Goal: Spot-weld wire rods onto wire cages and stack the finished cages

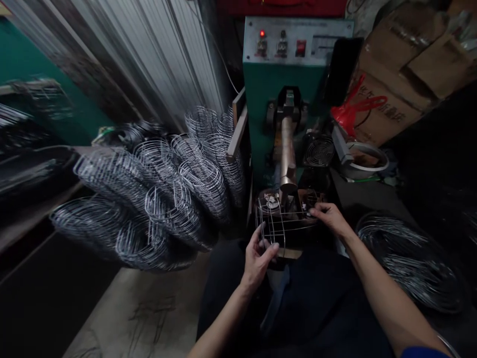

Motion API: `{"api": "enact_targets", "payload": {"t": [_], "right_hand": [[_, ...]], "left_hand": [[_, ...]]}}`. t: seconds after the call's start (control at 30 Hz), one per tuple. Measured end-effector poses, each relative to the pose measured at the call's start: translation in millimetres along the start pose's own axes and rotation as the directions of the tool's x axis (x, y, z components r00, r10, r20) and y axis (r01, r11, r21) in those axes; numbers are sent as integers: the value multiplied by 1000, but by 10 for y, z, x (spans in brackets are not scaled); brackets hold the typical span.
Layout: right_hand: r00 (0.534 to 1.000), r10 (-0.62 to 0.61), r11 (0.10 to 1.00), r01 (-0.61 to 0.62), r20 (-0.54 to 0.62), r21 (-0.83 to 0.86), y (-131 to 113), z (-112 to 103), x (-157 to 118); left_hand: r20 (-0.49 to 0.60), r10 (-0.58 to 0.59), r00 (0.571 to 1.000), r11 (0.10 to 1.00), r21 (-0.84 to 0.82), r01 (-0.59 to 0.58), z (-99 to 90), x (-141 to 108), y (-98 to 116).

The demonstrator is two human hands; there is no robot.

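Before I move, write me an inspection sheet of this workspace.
Surface: dark bench right of the machine; pale surface lower left, dark thin lines on it.
Job's things: wire frame below the green machine's metal arm.
Clutter: bundled wire loops at left; wire pile and red bag at right.
Hands: left hand grips the frame; right hand pinches its right end.
Cables: thin cord beside metal sheeting.
Surroundings: dim; cardboard boxes; red light lit.
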State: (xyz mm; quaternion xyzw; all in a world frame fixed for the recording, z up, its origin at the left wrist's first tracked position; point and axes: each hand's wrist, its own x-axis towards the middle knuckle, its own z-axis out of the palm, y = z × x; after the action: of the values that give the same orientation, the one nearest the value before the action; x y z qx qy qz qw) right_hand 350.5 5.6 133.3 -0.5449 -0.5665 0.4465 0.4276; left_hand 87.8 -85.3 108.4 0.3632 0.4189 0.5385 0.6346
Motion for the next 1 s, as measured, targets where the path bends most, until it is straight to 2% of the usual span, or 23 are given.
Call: {"api": "enact_targets", "payload": {"t": [0.13, 0.5, 1.0], "right_hand": [[1000, -2, 1000, 3, 7, -22, 13, -6, 90], [999, -31, 994, 29, -22, -103, 68, -66, 247], [1000, -4, 995, 5, 11, -97, 142, -128, 338]], "left_hand": [[-35, -11, 999, 1000, -21, 11, 32, 57, -15], [-46, 10, 999, 1000, -25, -11, 68, 205, -63], [0, 30, 1000, 999, -24, -30, 40, 320, -173]]}}
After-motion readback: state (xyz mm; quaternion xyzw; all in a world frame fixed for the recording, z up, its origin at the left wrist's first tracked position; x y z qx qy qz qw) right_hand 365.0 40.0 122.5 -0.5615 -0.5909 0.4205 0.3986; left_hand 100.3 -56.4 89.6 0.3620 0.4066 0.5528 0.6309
